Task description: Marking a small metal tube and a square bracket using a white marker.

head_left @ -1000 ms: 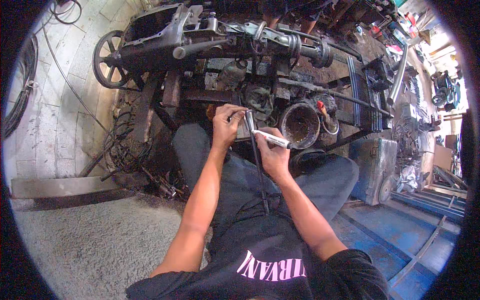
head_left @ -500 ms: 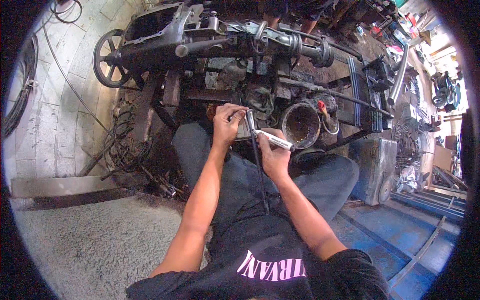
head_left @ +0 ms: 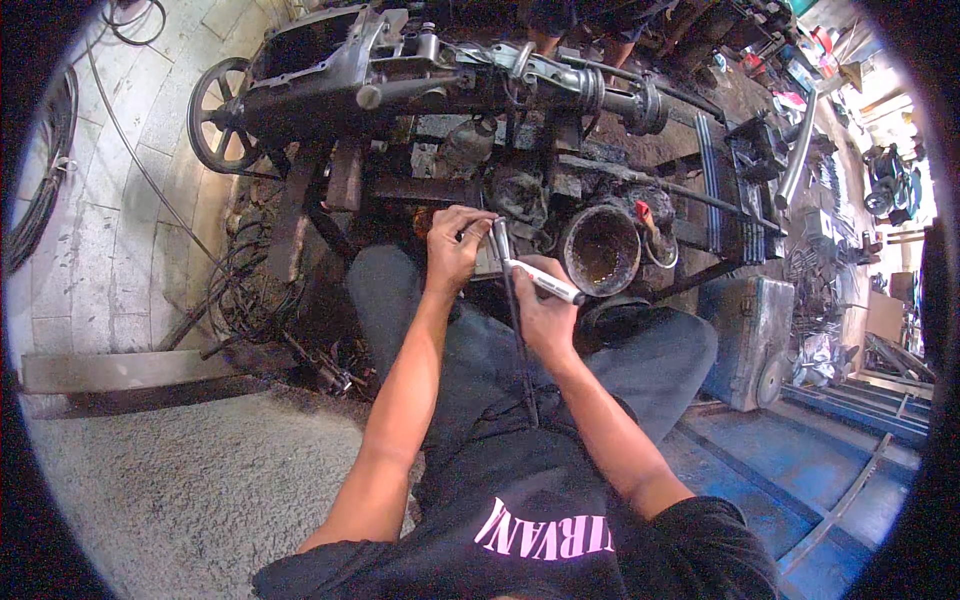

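Note:
A long, dark metal rod [head_left: 524,370] with a shinier, wider upper end slants up from my lap between my arms. My left hand [head_left: 457,245] is closed at its top, thumb and forefinger pinched against the shiny end. In my right hand [head_left: 546,315] is a white marker [head_left: 543,279] with a dark rear end, gripped like a pen. The marker's front end is close beside the rod, just below the shiny part; whether it touches is too small to tell. My right fingers lie next to the rod.
A greasy machine frame [head_left: 430,95] with a spoked wheel [head_left: 220,115] runs across the far side. Past my right hand stands a round, dirty bucket [head_left: 601,252]. A grey-blue metal case [head_left: 748,340] is at right, and a cable [head_left: 140,165] crosses the tiles at left.
The marker has shifted very slightly, its rear end dipping a little toward me. My left hand and the rod stay almost where they were.

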A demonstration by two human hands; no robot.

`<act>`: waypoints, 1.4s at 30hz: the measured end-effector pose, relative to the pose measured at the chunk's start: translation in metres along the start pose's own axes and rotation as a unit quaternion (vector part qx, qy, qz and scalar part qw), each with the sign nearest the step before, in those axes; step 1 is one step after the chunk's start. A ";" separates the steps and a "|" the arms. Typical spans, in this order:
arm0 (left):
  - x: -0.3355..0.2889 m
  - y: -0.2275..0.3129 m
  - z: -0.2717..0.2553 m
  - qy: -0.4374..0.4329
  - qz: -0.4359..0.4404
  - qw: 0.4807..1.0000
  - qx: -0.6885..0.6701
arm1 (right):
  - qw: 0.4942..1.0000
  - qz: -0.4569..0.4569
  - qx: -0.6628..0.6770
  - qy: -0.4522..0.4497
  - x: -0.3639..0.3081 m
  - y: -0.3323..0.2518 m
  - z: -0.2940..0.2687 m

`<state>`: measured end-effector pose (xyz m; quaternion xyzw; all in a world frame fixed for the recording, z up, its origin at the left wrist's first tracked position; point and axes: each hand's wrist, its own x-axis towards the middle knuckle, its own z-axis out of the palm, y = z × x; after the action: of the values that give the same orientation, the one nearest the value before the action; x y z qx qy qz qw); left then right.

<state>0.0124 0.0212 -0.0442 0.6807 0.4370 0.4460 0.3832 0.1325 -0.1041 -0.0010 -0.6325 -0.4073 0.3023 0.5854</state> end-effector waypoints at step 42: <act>0.006 0.035 -0.013 -0.033 -0.045 0.998 -0.008 | 0.998 0.053 0.030 -0.015 -0.013 -0.028 -0.010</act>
<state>0.0105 0.0176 -0.0065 0.6714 0.4512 0.4088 0.4225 0.1301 -0.1204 0.0271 -0.6308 -0.3725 0.3541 0.5813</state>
